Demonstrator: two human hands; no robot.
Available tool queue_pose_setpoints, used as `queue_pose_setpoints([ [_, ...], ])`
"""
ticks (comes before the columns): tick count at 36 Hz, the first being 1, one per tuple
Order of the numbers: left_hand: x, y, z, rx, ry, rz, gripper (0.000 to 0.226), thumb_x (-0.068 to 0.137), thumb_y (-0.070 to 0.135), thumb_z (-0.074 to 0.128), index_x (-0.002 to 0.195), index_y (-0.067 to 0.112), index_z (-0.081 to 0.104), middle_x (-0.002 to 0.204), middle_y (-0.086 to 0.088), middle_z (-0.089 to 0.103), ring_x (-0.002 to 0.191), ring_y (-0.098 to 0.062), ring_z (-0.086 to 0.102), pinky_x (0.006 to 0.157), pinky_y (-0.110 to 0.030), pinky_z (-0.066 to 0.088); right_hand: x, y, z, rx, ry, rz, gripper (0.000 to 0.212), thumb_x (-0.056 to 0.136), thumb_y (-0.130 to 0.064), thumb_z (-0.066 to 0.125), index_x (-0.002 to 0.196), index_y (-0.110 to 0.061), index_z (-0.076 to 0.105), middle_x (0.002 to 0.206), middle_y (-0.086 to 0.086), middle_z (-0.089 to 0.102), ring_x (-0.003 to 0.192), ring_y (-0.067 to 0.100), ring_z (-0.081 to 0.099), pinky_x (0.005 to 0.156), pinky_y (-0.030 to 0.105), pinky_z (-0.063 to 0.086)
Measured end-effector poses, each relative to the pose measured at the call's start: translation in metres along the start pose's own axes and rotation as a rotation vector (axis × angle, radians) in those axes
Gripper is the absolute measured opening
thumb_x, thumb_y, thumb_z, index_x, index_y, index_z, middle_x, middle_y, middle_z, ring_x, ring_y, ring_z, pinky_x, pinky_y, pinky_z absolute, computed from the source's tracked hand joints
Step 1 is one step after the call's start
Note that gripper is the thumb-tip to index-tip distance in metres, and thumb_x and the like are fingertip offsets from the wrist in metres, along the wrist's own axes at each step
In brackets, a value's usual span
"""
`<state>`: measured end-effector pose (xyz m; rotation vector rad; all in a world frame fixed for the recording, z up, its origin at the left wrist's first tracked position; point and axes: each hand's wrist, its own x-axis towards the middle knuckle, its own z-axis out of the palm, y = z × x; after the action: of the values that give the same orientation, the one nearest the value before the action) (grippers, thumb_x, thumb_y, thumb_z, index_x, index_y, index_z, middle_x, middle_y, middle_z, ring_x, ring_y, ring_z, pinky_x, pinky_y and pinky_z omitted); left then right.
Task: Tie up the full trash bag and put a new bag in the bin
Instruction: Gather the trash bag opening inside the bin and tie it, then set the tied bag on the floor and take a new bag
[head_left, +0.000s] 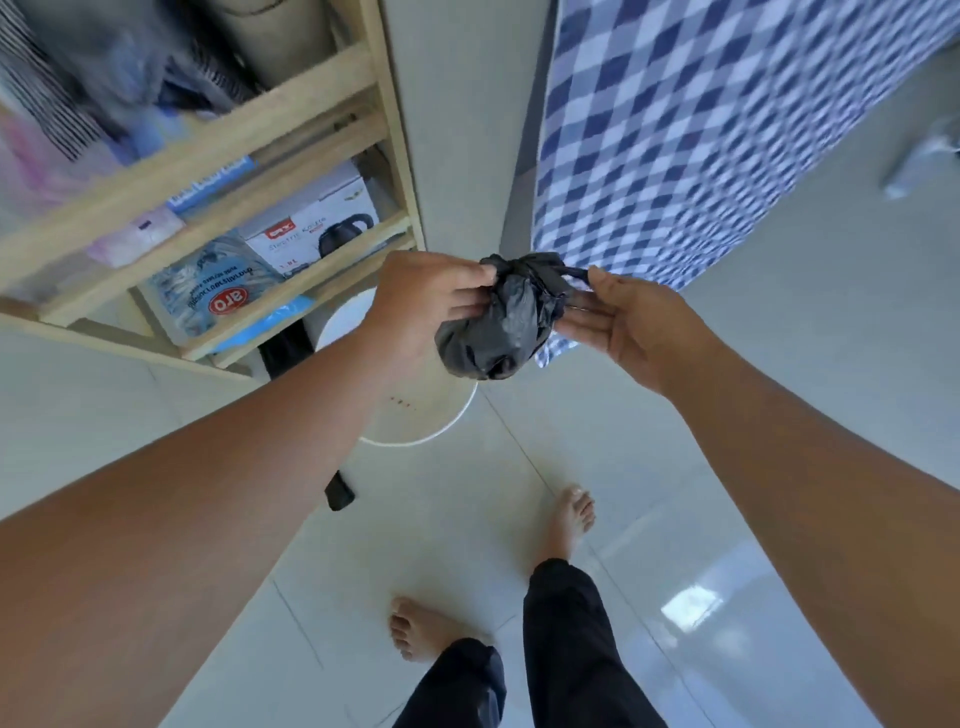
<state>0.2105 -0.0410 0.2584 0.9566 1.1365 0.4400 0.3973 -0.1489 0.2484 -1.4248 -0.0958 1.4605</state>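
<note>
Small crumpled black trash bag (498, 322), held aloft

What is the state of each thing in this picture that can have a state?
Black bag: bunched small, held in the air above the bin by both hands.
Left hand: closed on the bag.
Right hand: pinching a bag strand.
White bin: on the floor, no bag seen inside.
Kettle box: shelved.

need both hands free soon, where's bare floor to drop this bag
Bare tile floor lies between the white bin, the checkered cloth and the feet. More lies right of the right hand. The wooden shelf side is crowded.
</note>
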Motion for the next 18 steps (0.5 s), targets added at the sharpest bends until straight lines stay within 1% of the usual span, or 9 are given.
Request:
queue_pose_setpoints([
  [2, 0.004, 0.007, 0.025, -0.022, -0.041, -0.017, 0.002, 0.079, -0.002, 0.073, 0.081, -0.003, 0.072, 0.065, -0.007, 0.075, 0.060, -0.021, 0.074, 0.058, -0.025, 0.060, -0.009, -0.015, -0.016, 0.024, 0.048, -0.030, 0.024, 0.099, -0.014, 0.051, 0.114, 0.002, 0.061, 0.102, 0.019, 0.073, 0.091, 0.030, 0.073, 0.069, 0.033, 0.061],
  [5, 0.014, 0.004, 0.054, -0.016, -0.081, -0.049, 0.003, 0.080, -0.003, 0.071, 0.079, -0.005, 0.070, 0.062, -0.007, 0.074, 0.056, -0.021, 0.073, 0.058, -0.028, 0.061, -0.011, -0.025, -0.041, 0.041, 0.103, -0.052, 0.017, 0.098, -0.013, 0.053, 0.104, -0.002, 0.064, 0.092, 0.014, 0.076, 0.085, 0.027, 0.074, 0.066, 0.032, 0.061],
  [8, 0.027, -0.012, 0.074, -0.011, -0.086, -0.059, 0.003, 0.082, -0.001, 0.071, 0.080, -0.003, 0.071, 0.065, -0.007, 0.075, 0.060, -0.021, 0.074, 0.058, -0.026, 0.060, -0.002, -0.023, -0.063, 0.042, 0.150, -0.044, 0.015, 0.097, -0.011, 0.054, 0.106, -0.002, 0.062, 0.102, 0.016, 0.073, 0.088, 0.028, 0.072, 0.069, 0.033, 0.061],
  [9, 0.035, -0.020, 0.081, 0.002, -0.071, -0.059, 0.003, 0.081, 0.000, 0.072, 0.080, -0.002, 0.072, 0.067, -0.008, 0.075, 0.061, -0.021, 0.074, 0.058, -0.027, 0.061, 0.003, -0.020, -0.071, 0.044, 0.161, -0.039, 0.012, 0.097, -0.010, 0.055, 0.104, -0.004, 0.062, 0.100, 0.015, 0.074, 0.087, 0.027, 0.073, 0.068, 0.033, 0.061],
  [10, 0.043, -0.030, 0.086, 0.022, -0.054, -0.062, 0.003, 0.081, 0.001, 0.073, 0.081, -0.002, 0.072, 0.069, -0.009, 0.075, 0.063, -0.022, 0.074, 0.061, -0.029, 0.062, 0.010, -0.016, -0.079, 0.033, 0.171, -0.034, 0.009, 0.096, -0.010, 0.056, 0.100, -0.005, 0.062, 0.094, 0.012, 0.075, 0.083, 0.025, 0.074, 0.067, 0.033, 0.061],
  [12, 0.061, -0.054, 0.095, 0.093, -0.022, -0.096, 0.008, 0.081, 0.004, 0.074, 0.085, -0.003, 0.071, 0.076, -0.011, 0.074, 0.067, -0.023, 0.074, 0.071, -0.035, 0.063, 0.025, -0.003, -0.094, -0.014, 0.188, 0.008, 0.007, 0.096, -0.009, 0.056, 0.098, -0.007, 0.062, 0.084, 0.008, 0.077, 0.074, 0.020, 0.075, 0.065, 0.031, 0.061],
  [14, 0.084, -0.085, 0.105, 0.162, 0.000, -0.148, 0.015, 0.082, 0.006, 0.073, 0.092, -0.005, 0.069, 0.084, -0.014, 0.073, 0.070, -0.024, 0.073, 0.080, -0.038, 0.061, 0.050, 0.012, -0.111, -0.076, 0.215, 0.069, 0.008, 0.096, -0.008, 0.055, 0.101, -0.006, 0.062, 0.083, 0.009, 0.074, 0.069, 0.019, 0.074, 0.065, 0.033, 0.062],
  [16, 0.091, -0.103, 0.105, 0.218, -0.008, -0.186, 0.013, 0.083, 0.006, 0.072, 0.091, -0.002, 0.067, 0.084, -0.013, 0.071, 0.063, -0.017, 0.073, 0.076, -0.035, 0.061, 0.063, 0.023, -0.118, -0.125, 0.251, 0.108, 0.013, 0.096, -0.005, 0.053, 0.104, -0.005, 0.062, 0.086, 0.011, 0.071, 0.070, 0.021, 0.072, 0.066, 0.033, 0.063],
  [18, 0.108, -0.126, 0.109, 0.270, -0.043, -0.229, 0.005, 0.087, 0.005, 0.067, 0.086, 0.002, 0.064, 0.079, -0.010, 0.067, 0.054, -0.009, 0.070, 0.066, -0.024, 0.059, 0.085, 0.038, -0.130, -0.157, 0.288, 0.158, 0.017, 0.096, -0.003, 0.051, 0.109, -0.002, 0.063, 0.088, 0.012, 0.070, 0.073, 0.023, 0.071, 0.066, 0.033, 0.063],
])
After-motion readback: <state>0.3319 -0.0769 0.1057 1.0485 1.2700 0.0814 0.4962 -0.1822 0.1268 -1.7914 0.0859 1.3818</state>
